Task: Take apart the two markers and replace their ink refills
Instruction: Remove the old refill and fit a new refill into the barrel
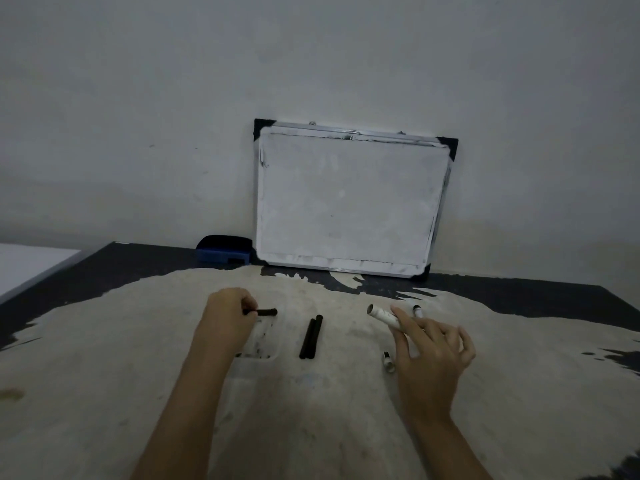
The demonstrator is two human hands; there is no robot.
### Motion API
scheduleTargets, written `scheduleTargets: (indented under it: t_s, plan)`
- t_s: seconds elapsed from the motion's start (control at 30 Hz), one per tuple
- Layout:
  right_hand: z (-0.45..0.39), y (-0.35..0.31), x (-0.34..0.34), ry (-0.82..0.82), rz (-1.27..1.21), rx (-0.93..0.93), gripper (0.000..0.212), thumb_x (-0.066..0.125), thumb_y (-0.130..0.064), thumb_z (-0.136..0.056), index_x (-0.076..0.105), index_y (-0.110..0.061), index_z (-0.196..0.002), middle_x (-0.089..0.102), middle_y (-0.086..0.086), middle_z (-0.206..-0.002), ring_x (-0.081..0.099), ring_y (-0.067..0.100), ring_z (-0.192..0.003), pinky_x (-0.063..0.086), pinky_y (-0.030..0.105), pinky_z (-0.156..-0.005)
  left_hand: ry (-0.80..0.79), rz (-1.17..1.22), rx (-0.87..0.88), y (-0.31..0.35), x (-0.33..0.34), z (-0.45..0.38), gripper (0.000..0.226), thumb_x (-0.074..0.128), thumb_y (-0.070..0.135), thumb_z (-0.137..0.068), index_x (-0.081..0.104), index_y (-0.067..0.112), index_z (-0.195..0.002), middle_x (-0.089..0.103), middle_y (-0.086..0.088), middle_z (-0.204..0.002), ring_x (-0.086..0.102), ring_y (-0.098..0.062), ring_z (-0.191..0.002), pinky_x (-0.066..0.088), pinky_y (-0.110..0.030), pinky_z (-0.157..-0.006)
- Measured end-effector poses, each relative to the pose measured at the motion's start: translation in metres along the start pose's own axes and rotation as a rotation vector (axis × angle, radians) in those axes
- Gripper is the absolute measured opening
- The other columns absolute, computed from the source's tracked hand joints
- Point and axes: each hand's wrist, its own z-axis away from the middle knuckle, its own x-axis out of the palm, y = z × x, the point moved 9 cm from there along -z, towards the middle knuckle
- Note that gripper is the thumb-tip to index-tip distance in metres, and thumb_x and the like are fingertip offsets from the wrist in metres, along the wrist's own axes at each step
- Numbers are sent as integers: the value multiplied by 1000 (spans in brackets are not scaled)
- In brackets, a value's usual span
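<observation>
My left hand [227,318] is closed around a short black ink refill [265,312], holding it level above a clear plastic tray [259,341]. Two longer black refills [311,337] lie side by side on the worn table, just right of the tray. My right hand [429,348] grips a white marker barrel [382,316] whose open end points up and left. A second white marker piece with a black tip [417,310] lies behind my fingers. A small marker cap piece [388,362] rests on the table to the left of my right palm.
A small whiteboard [349,202] leans against the wall at the back of the table. A blue eraser [225,252] sits beside its left lower corner. The tabletop [311,410] is pale and worn, with dark edges.
</observation>
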Motion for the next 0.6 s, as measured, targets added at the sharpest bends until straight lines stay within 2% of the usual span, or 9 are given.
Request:
scheduleTargets:
  t_s: [0.17,0.27,0.33,0.43,0.5,0.6]
  plan:
    - [0,-1,2,-6,14,-24,30,77,-22,-71,72,-26,-101,72,0,-83,58,24,-82,31,48,-96,-225,-84,-113,-8,24,6,12,62,2,-79,55,11,-83,60,-12,-99,55,-21,-82,52,-33,-79]
    - [1,1,5,-26,16,-18,28,75,-25,-72,72,-27,-100,72,0,-85,59,23,-83,29,46,-96,-241,-102,-106,-8,27,7,12,64,11,-81,57,9,-91,61,-14,-107,57,-23,-85,52,-34,-78]
    - [0,-1,3,-21,22,-26,26,64,-32,-76,72,-27,-99,73,0,-87,60,24,-84,28,43,-96,-165,-87,-46,0,21,5,19,60,17,-85,59,7,-101,61,-13,-109,58,-24,-91,50,-33,-76]
    - [0,-6,0,-12,16,-40,29,65,-30,-74,72,-24,-102,73,1,-87,62,24,-84,28,42,-96,-35,89,180,36,10,9,21,58,23,-87,60,11,-104,63,-4,-99,56,-10,-80,45,-18,-69]
    - [0,-11,-1,-5,7,-65,29,65,-28,-76,71,-24,-104,72,0,-84,64,24,-86,30,43,-96,-105,243,336,71,15,22,25,60,25,-85,60,16,-109,61,6,-92,55,0,-77,46,-9,-65]
    - [0,-19,-5,12,6,-118,28,57,-28,-81,71,-23,-105,70,0,-79,64,23,-82,31,43,-96,-280,513,367,107,40,45,32,66,30,-80,61,23,-111,65,11,-95,61,0,-83,47,-5,-75]
